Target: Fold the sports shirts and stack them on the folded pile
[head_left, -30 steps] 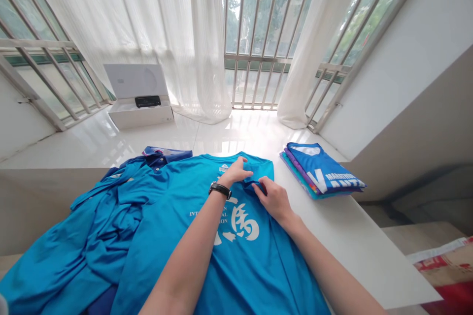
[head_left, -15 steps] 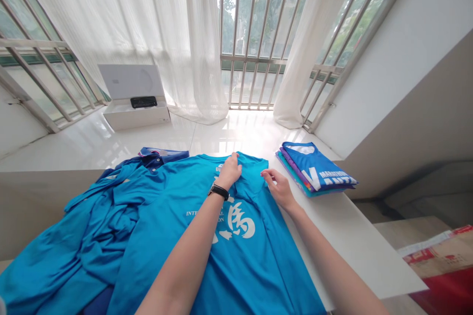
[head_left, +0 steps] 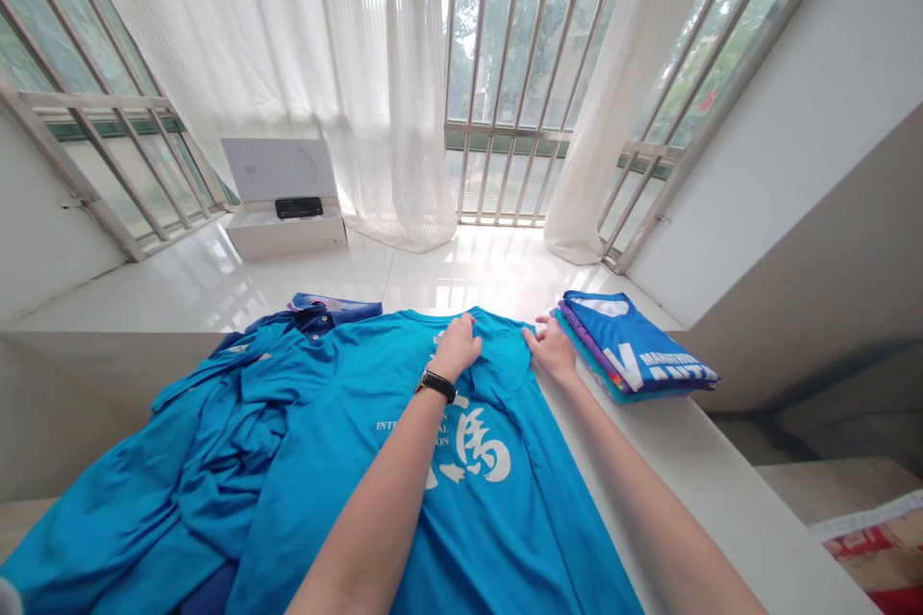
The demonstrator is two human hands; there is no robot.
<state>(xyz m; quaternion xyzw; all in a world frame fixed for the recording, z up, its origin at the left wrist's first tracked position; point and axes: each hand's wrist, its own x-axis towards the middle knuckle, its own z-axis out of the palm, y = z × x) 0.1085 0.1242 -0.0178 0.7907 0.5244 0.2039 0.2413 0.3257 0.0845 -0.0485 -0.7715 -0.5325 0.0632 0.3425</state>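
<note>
**A:** ok so what's sitting where on that white laminate counter?

**B:** Blue printed polyester T-shirt in front of you, crumpled blue polo shirt just left of it, partly under its edge. Folded stack of blue jerseys on the right.

**A:** and further back?

**B:** White cardboard box on the glossy white tiled ledge, black rectangular case inside, sheer white curtains behind.

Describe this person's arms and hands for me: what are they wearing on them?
The left arm and right arm show no sleeves, and the left hand and right hand wear no gloves. A wristwatch with a black strap sits on the left wrist.
</note>
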